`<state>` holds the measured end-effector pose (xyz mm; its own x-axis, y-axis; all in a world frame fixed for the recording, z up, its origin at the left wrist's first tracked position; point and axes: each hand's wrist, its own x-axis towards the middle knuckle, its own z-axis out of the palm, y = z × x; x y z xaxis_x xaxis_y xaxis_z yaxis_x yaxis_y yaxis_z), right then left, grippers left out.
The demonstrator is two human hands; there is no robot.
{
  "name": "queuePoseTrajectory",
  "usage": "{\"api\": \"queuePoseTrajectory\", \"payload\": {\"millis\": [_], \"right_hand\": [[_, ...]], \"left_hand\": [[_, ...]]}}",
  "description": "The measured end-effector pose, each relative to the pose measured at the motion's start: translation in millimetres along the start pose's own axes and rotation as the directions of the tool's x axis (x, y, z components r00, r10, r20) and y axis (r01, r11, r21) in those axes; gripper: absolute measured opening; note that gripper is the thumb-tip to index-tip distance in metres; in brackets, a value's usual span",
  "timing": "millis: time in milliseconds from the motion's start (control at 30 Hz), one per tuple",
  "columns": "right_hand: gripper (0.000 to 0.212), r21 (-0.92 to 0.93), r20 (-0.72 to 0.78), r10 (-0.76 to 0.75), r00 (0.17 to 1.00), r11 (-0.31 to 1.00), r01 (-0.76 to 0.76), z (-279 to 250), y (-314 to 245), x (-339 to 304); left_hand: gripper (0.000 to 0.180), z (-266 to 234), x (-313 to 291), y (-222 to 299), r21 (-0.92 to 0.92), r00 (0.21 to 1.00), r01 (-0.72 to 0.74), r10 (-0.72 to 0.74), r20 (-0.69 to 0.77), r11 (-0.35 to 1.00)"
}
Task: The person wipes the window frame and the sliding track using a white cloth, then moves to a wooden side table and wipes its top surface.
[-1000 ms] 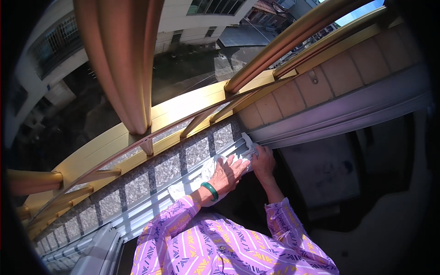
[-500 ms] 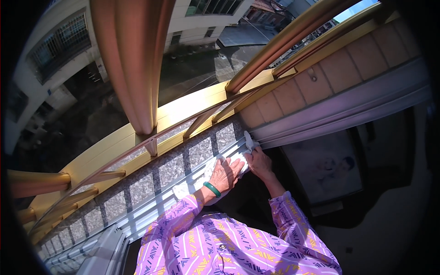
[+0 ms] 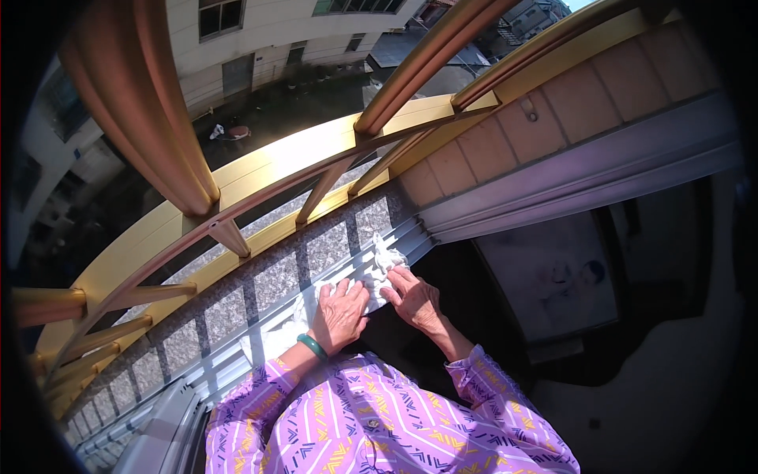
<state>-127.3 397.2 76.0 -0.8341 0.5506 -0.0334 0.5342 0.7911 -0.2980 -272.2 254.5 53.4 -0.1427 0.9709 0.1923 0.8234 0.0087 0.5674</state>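
A crumpled white cloth [image 3: 387,257] lies along the pale metal window track [image 3: 229,351], sunlit and bunched up at its right end. My right hand [image 3: 416,302] pinches the bunched part between thumb and fingers. Just left of it, my left hand [image 3: 341,314] has its bent fingers over the cloth and holds it down against the track. More of the cloth trails out to the left of that hand. A green bangle [image 3: 313,346] circles my left wrist.
Beyond the track runs a speckled stone sill [image 3: 272,280], then a curved golden railing [image 3: 276,170] with thick posts above a drop to the ground. A tiled wall [image 3: 505,150] and window frame [image 3: 584,182] bound the right. A grey sash [image 3: 162,426] stands lower left.
Both hands have moved left along the track, pulling the cloth with them. The bunched end has come away from the track's right corner. My view has shifted slightly.
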Motion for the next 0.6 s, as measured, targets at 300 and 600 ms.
{"api": "queuePoseTrajectory", "payload": {"millis": [300,600], "right_hand": [[0.025,-0.052,-0.077,0.052,0.996,0.997,-0.057,-12,41,19],[0.03,-0.036,-0.043,-0.029,0.999,0.999,0.027,36,-87,-6]], "left_hand": [[0.059,41,36,4,0.166,0.991,-0.081,0.097,-0.092,0.983],[0.034,-42,-69,-28,-0.312,0.991,0.077,-0.107,-0.08,0.947]]}}
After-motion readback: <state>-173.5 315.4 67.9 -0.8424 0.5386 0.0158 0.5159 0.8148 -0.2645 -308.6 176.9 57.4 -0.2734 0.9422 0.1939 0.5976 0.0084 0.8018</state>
